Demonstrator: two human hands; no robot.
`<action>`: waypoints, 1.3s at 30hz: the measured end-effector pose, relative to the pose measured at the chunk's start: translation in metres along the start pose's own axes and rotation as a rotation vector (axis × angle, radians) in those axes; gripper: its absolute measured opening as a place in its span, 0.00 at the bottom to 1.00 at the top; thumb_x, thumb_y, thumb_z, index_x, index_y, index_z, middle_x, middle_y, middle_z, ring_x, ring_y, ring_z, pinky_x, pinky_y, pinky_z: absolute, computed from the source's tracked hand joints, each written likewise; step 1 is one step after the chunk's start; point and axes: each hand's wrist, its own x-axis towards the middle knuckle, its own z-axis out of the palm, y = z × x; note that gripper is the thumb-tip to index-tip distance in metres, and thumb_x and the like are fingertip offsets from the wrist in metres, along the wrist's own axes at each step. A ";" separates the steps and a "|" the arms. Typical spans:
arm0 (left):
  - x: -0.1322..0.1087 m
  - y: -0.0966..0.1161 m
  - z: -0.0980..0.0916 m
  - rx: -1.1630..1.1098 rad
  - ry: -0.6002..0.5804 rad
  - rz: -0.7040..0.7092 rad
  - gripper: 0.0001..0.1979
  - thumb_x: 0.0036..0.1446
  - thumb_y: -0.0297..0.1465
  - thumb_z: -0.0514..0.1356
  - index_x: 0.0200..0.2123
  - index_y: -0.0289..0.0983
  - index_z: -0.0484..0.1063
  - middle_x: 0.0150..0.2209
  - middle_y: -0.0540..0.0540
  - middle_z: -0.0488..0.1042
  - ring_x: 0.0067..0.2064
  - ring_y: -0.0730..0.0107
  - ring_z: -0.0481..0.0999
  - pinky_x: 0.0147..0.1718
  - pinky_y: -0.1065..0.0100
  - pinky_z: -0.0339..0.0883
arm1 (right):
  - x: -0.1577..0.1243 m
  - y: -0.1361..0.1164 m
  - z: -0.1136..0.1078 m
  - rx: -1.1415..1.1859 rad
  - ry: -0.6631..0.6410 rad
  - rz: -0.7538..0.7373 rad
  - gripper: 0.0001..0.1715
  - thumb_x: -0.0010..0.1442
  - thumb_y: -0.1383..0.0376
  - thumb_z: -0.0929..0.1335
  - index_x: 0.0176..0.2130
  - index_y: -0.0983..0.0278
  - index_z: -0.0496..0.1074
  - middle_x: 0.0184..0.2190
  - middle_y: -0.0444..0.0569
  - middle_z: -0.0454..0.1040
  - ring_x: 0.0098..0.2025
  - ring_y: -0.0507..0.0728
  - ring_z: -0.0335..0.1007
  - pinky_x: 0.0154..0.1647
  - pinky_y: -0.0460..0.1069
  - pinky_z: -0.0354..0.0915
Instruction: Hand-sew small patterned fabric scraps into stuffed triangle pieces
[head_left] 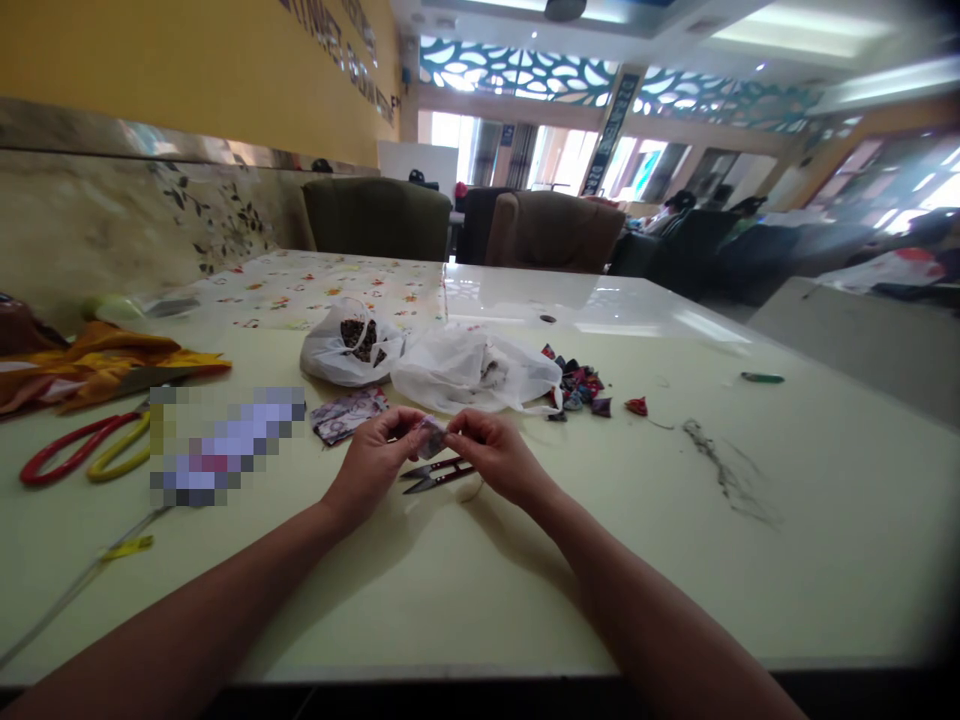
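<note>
My left hand [382,445] and my right hand [495,450] meet over the table, each pinching a small greyish-purple piece of cloth [431,438]. Fingers partly cover the cloth, so its full shape is hidden. Just below it lie thread snips [439,474], blades pointing left and handles running under my right hand. A patterned fabric stack [349,412] is behind my left hand. Farther back stand a plastic bag with dark brown filling [319,350] and a second white plastic bag [450,370]. Small stuffed fabric pieces [581,385] are heaped to its right.
Large scissors [67,455] with red and yellow handles lie at left, near orange cloth [127,350] and a blurred-out object with a cable [82,575]. Loose threads [712,460] and a green-handled tool [762,377] are on the right. Chairs [555,230] stand beyond the table.
</note>
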 end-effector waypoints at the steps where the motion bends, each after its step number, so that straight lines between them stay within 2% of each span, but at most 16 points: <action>1: 0.000 -0.001 0.000 -0.010 -0.007 -0.006 0.11 0.52 0.37 0.67 0.35 0.35 0.76 0.30 0.50 0.75 0.29 0.74 0.70 0.31 0.72 0.66 | 0.000 0.000 0.000 -0.008 -0.001 -0.010 0.12 0.57 0.58 0.69 0.28 0.63 0.68 0.21 0.41 0.65 0.23 0.49 0.58 0.25 0.45 0.56; 7: 0.001 -0.004 -0.003 0.015 -0.007 -0.003 0.11 0.53 0.37 0.67 0.35 0.36 0.76 0.32 0.49 0.76 0.34 0.71 0.73 0.36 0.70 0.67 | 0.000 0.002 -0.001 -0.021 -0.015 -0.009 0.11 0.57 0.58 0.70 0.28 0.63 0.70 0.22 0.43 0.69 0.26 0.51 0.63 0.26 0.46 0.59; 13: 0.001 -0.001 -0.003 0.085 0.002 0.035 0.09 0.53 0.36 0.66 0.32 0.36 0.76 0.31 0.49 0.75 0.34 0.70 0.73 0.36 0.70 0.66 | 0.000 0.001 -0.001 -0.025 -0.035 -0.029 0.11 0.57 0.59 0.69 0.28 0.63 0.70 0.21 0.43 0.68 0.25 0.51 0.62 0.25 0.46 0.59; 21: 0.000 0.001 -0.001 0.053 0.039 -0.012 0.11 0.51 0.38 0.67 0.31 0.36 0.74 0.25 0.51 0.73 0.25 0.75 0.68 0.24 0.74 0.60 | 0.000 -0.003 -0.001 -0.085 0.020 -0.019 0.08 0.56 0.62 0.68 0.29 0.63 0.68 0.19 0.38 0.61 0.22 0.48 0.54 0.23 0.45 0.52; 27: -0.002 0.004 0.001 -0.028 0.034 -0.092 0.12 0.50 0.39 0.67 0.32 0.36 0.73 0.16 0.56 0.65 0.16 0.80 0.57 0.15 0.76 0.49 | 0.000 -0.003 -0.002 -0.139 0.082 -0.043 0.07 0.56 0.63 0.68 0.28 0.63 0.68 0.18 0.38 0.60 0.21 0.48 0.52 0.23 0.45 0.51; 30: -0.003 0.004 0.002 -0.055 0.002 -0.115 0.13 0.51 0.39 0.67 0.32 0.35 0.72 0.17 0.55 0.67 0.18 0.78 0.64 0.18 0.75 0.59 | -0.001 -0.002 -0.002 -0.187 0.097 -0.073 0.08 0.56 0.64 0.68 0.27 0.63 0.68 0.18 0.38 0.60 0.22 0.48 0.53 0.25 0.45 0.52; 33: -0.003 0.003 0.003 -0.111 0.004 -0.126 0.14 0.49 0.39 0.68 0.30 0.35 0.70 0.24 0.50 0.75 0.26 0.73 0.74 0.29 0.70 0.72 | -0.001 -0.002 -0.002 -0.195 0.100 -0.086 0.09 0.57 0.64 0.68 0.26 0.63 0.68 0.18 0.38 0.61 0.22 0.48 0.52 0.25 0.46 0.52; 35: -0.002 0.002 0.003 -0.138 0.010 -0.127 0.15 0.49 0.38 0.69 0.30 0.35 0.69 0.27 0.50 0.76 0.29 0.73 0.76 0.34 0.67 0.74 | 0.000 -0.002 -0.002 -0.193 0.099 -0.085 0.09 0.57 0.63 0.68 0.26 0.63 0.68 0.18 0.39 0.61 0.22 0.48 0.53 0.25 0.46 0.51; 39: -0.001 0.000 0.002 -0.172 -0.025 -0.156 0.16 0.47 0.37 0.71 0.35 0.35 0.71 0.30 0.52 0.75 0.31 0.72 0.78 0.36 0.67 0.74 | 0.000 -0.002 -0.001 -0.202 0.083 -0.086 0.09 0.58 0.63 0.68 0.27 0.63 0.68 0.19 0.39 0.63 0.23 0.48 0.54 0.25 0.45 0.52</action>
